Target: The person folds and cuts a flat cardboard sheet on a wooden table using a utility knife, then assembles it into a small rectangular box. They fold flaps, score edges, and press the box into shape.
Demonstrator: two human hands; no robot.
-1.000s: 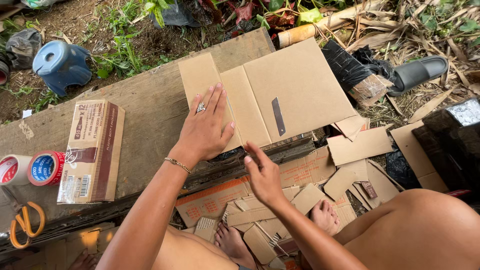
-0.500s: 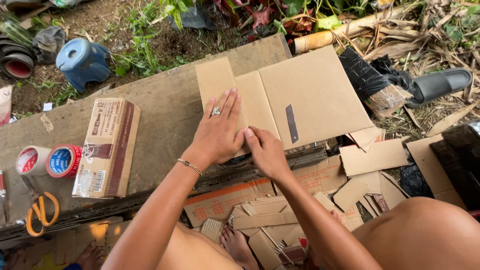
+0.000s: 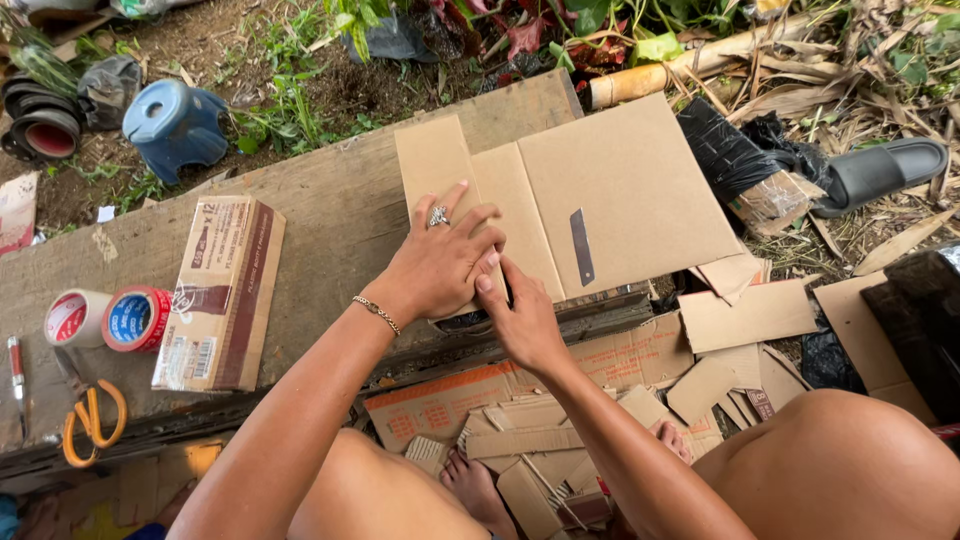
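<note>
Right hand (image 3: 520, 315) slid up beside left hand (image 3: 440, 265) on cardboard sheet (image 3: 620, 190)

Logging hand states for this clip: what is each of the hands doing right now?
Left hand: open, pressed flat on the cardboard sheet.
Right hand: at the sheet's near edge; grip cannot be told.

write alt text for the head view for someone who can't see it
Seen from above, a person's left hand presses flat on a cardboard sheet on a wooden bench, the right hand at the sheet's near edge. A small box, tape rolls and scissors lie to the left; cardboard scraps litter the ground.
</note>
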